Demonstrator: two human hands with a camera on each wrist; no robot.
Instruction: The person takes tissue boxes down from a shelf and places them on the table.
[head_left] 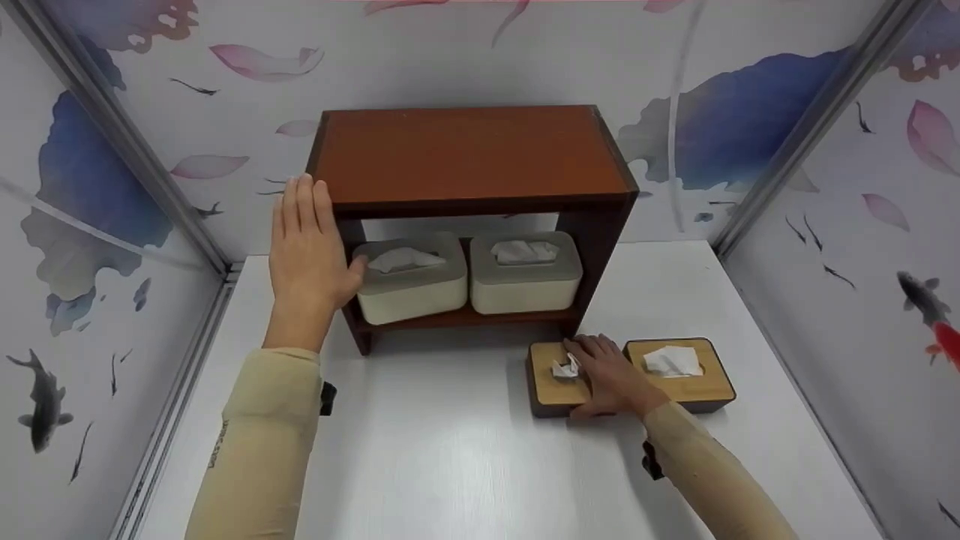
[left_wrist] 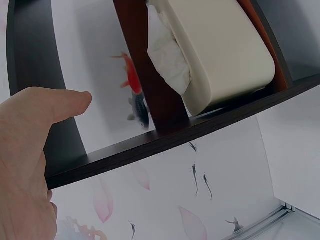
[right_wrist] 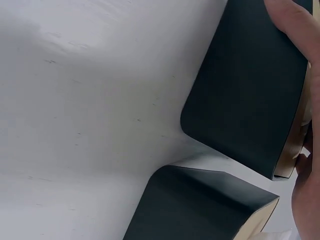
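right grip (head_left: 609,379) partly hides one wood-topped tissue box (head_left: 551,388)

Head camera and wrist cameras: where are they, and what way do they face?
Head: on the head, facing forward and down at the shelf; left hand, right hand and sleeves show.
Left wrist: on that wrist, facing the shelf and a cream tissue box; the left hand partly shows.
Right wrist: on that wrist, facing the gripped dark box and its neighbour; the right hand partly shows.
Head and right wrist share both dark boxes.
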